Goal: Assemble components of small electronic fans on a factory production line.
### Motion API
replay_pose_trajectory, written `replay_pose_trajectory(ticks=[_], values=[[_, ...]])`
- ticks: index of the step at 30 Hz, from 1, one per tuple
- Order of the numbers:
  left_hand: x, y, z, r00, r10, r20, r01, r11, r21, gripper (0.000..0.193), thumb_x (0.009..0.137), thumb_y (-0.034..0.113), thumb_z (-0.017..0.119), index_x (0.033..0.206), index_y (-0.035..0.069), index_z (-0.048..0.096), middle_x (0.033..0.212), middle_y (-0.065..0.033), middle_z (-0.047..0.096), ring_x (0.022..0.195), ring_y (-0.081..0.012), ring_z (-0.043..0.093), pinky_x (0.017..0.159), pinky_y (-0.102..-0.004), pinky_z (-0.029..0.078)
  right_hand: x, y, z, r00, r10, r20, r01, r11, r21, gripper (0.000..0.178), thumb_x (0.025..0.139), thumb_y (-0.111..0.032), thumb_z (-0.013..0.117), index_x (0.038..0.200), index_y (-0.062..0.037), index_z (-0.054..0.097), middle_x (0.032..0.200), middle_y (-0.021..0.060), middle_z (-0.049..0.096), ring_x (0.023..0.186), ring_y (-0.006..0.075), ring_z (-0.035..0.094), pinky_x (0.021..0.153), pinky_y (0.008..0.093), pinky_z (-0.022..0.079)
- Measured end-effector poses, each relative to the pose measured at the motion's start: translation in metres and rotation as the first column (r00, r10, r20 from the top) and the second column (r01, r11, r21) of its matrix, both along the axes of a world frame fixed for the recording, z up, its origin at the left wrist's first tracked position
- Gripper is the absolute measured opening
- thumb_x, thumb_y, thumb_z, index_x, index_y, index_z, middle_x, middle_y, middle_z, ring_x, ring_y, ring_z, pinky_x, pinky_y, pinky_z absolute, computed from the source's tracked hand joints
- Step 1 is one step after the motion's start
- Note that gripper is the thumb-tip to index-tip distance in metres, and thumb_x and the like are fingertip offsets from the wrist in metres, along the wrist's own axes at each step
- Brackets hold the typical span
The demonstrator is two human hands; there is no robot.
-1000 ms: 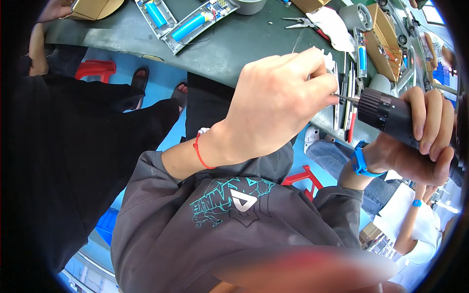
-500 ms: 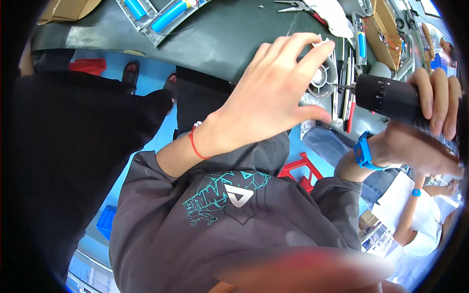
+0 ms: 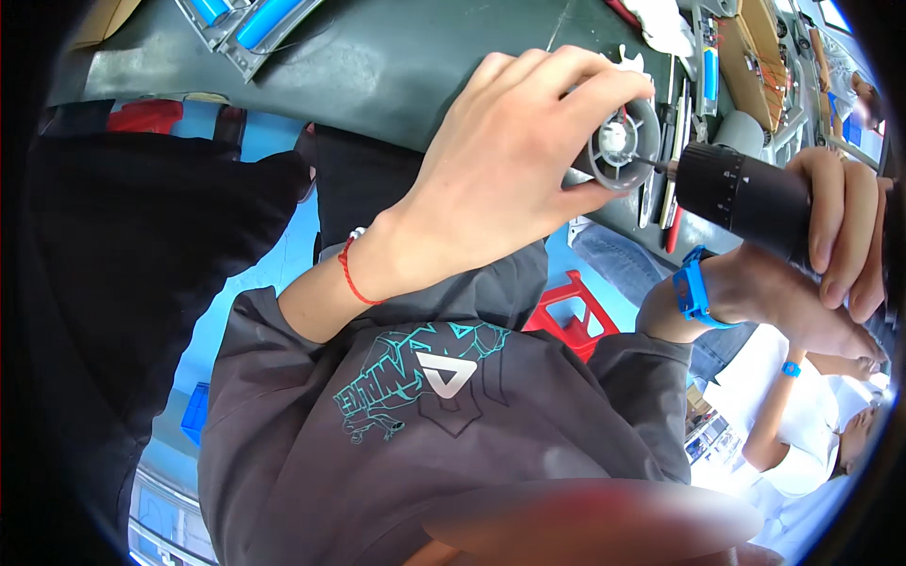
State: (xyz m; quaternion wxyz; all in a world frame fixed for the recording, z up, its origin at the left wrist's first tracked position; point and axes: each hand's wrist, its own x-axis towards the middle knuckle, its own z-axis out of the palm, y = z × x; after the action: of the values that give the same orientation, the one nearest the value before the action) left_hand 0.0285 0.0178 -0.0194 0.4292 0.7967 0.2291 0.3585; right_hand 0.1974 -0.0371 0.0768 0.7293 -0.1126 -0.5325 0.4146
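My left hand (image 3: 514, 156) is closed around a grey round housing (image 3: 651, 141), thumb on the near side and fingers over the far side. Inside its open end are thin spokes and a white hub (image 3: 613, 139). A black power drill (image 3: 741, 193) lies almost level in my right hand (image 3: 840, 226), whose fingers wrap its body. Its thin bit (image 3: 651, 163) points left and reaches the housing's open end; whether the tip touches a screw is too small to tell. The drill's rear end runs out toward the dark rim of the view.
The dark green table (image 3: 377, 80) carries metal frames with blue cylinders (image 3: 264, 21) at far left. Right of the housing lie slim tools, a red-handled one (image 3: 673, 229) among them, and a cardboard box (image 3: 755, 66). A red stool (image 3: 573, 316) stands below; another person (image 3: 788, 424) is at right.
My left hand has closed from a loose, spread pose onto the grey housing. The drill has shifted slightly left and its bit now overlaps the housing's opening. The whole view has shifted a little.
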Motion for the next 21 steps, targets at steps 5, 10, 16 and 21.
replay_pose_trajectory(ticks=[5, 10, 16, 21], values=[[-0.001, 0.000, 0.002, 1.000, 0.003, 0.022, -0.003, 1.000, -0.013, 0.063, 0.065, 0.015, 0.085, 0.124, 0.016, 0.061, 0.122, -0.0035, 0.063, 0.108, -0.0265, 0.059, 0.087, -0.0365, 0.041, 0.005, 0.001, -0.001, 0.999, 0.036, -0.017, -0.036, 0.999, -0.014, 0.017, 0.085, -0.002, 0.065, 0.093, -0.0131, 0.055, 0.076, -0.0004, 0.063, 0.066, 0.0080, 0.062, 0.065, 0.0186, 0.052], [-0.001, 0.000, 0.003, 1.000, 0.007, 0.030, -0.006, 0.999, -0.041, 0.060, 0.065, 0.014, 0.084, 0.122, 0.017, 0.062, 0.119, -0.0027, 0.063, 0.107, -0.0258, 0.059, 0.087, -0.0358, 0.042, 0.001, 0.001, -0.002, 0.997, 0.068, -0.033, -0.069, 0.997, -0.032, 0.019, 0.081, 0.004, 0.068, 0.081, -0.0130, 0.059, 0.072, -0.0020, 0.064, 0.064, 0.0057, 0.062, 0.064, 0.0165, 0.051], [0.003, -0.003, -0.003, 0.994, 0.037, 0.106, -0.034, 0.999, -0.036, 0.056, 0.065, 0.010, 0.082, 0.116, 0.013, 0.060, 0.109, -0.0034, 0.061, 0.103, -0.0248, 0.058, 0.087, -0.0391, 0.041, 0.017, -0.005, -0.002, 0.994, 0.097, -0.050, -0.100, 0.993, -0.063, 0.027, 0.076, 0.011, 0.072, 0.067, -0.0130, 0.064, 0.067, -0.0039, 0.065, 0.061, 0.0029, 0.062, 0.064, 0.0139, 0.050], [0.001, -0.001, 0.000, 0.996, 0.027, 0.085, -0.022, 0.998, -0.062, 0.053, 0.065, 0.009, 0.082, 0.113, 0.013, 0.060, 0.108, -0.0029, 0.061, 0.103, -0.0244, 0.059, 0.087, -0.0392, 0.041, 0.032, -0.003, 0.006, 0.983, 0.156, 0.096, -0.141, 0.979, -0.147, 0.033, 0.068, 0.022, 0.071, 0.066, -0.0110, 0.066, 0.067, -0.0007, 0.069, 0.061, 0.0041, 0.066, 0.064, 0.0107, 0.053]])
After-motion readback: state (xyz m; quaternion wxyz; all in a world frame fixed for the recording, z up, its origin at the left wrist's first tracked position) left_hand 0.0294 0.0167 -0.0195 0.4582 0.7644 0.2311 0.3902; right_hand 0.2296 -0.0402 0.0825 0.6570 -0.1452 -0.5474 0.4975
